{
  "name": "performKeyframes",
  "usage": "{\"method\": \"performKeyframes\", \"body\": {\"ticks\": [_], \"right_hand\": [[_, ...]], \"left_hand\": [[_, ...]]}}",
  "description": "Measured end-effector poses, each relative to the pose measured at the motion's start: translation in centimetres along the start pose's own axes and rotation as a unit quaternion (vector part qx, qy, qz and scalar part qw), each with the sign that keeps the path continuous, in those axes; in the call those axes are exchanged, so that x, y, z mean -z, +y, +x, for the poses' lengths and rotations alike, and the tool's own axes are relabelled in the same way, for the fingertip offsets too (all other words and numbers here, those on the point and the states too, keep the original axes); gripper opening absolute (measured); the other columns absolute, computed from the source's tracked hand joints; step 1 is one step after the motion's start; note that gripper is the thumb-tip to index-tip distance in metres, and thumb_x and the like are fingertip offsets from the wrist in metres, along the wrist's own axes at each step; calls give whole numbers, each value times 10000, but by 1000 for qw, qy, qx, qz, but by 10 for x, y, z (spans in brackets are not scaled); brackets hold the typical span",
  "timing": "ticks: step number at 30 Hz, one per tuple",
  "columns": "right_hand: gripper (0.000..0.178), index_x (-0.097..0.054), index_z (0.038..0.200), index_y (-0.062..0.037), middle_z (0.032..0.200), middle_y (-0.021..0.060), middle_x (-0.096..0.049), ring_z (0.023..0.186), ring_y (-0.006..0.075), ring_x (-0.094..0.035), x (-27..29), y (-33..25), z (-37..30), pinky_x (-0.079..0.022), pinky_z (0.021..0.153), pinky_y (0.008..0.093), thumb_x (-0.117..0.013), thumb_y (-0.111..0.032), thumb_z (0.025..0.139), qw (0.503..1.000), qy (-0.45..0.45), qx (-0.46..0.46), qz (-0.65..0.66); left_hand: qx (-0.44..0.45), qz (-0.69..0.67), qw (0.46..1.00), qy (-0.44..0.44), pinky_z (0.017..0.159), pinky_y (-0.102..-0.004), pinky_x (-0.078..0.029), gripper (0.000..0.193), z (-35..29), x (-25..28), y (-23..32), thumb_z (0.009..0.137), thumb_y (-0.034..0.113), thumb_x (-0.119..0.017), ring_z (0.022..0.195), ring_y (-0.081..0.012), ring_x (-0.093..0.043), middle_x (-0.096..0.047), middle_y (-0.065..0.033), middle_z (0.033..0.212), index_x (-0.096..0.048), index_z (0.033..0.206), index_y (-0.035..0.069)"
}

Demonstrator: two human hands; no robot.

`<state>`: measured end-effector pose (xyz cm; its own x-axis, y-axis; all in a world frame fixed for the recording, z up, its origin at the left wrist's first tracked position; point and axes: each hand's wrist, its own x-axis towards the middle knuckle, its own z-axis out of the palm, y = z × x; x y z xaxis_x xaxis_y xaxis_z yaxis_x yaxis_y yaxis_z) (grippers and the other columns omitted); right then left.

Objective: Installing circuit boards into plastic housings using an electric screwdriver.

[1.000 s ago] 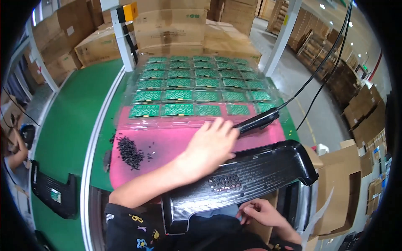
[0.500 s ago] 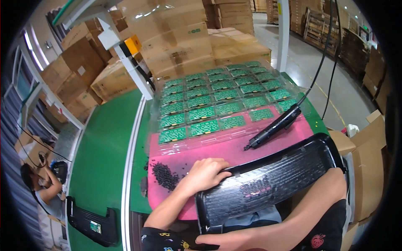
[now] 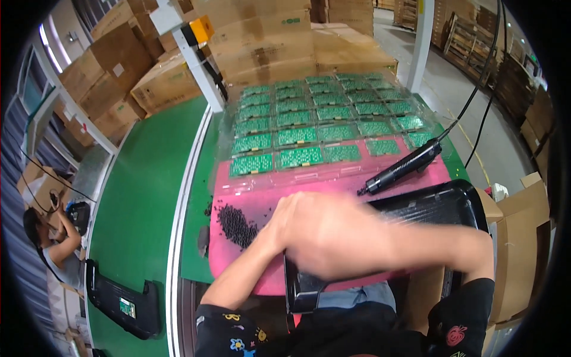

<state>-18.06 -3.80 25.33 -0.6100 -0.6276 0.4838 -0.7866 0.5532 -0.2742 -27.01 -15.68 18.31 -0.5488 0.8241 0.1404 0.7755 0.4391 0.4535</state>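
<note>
A glossy black plastic housing [image 3: 437, 205] lies across my lap and the near edge of the pink mat [image 3: 267, 201]. My right hand [image 3: 339, 235], smeared by motion, crosses over its left part. Its fingers cannot be made out. My left hand [image 3: 284, 219] is at the housing's upper left corner, and its fingers are hidden behind the right hand. Left of my left hand lies a pile of small black screws [image 3: 235, 226]. A black electric screwdriver [image 3: 407, 168] rests on the mat beyond the housing, with a few screws by its tip.
Clear trays of green circuit boards [image 3: 298, 135] cover the far mat. Left, on a green conveyor belt [image 3: 148, 196], sits another black housing [image 3: 148, 309] with a board in it. An open carton [image 3: 517, 256] stands at right. Another person [image 3: 59, 244] works at far left.
My right hand has swung from the housing's near edge up over its left part, beside my left hand. The view has shifted slightly, and the housing's printed middle is now covered.
</note>
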Motion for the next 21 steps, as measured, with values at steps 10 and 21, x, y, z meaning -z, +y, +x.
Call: {"method": "performKeyframes", "body": {"ticks": [10, 21], "right_hand": [[622, -526, 1299, -62, 1207, 168, -614, 1146, 349, -558, 4, 177, -25, -459, 965, 449, -762, -145, 729, 950, -78, -256, -160], [621, -484, 1352, -99, 1160, 143, -655, 1159, 333, -554, -16, 177, 10, -422, 1016, 433, -724, -150, 782, 977, -91, -187, -51]], "left_hand": [[-42, -8, 996, 76, 716, -446, -512, 207, 0, -4, -12, 817, 254, -705, 853, -331, -649, -675, -118, 854, -688, 879, 57], [-67, -11, 996, 51, 729, -451, -497, 223, 0, -7, -15, 836, 230, -693, 855, -343, -627, -640, -128, 858, -662, 914, 23]]}}
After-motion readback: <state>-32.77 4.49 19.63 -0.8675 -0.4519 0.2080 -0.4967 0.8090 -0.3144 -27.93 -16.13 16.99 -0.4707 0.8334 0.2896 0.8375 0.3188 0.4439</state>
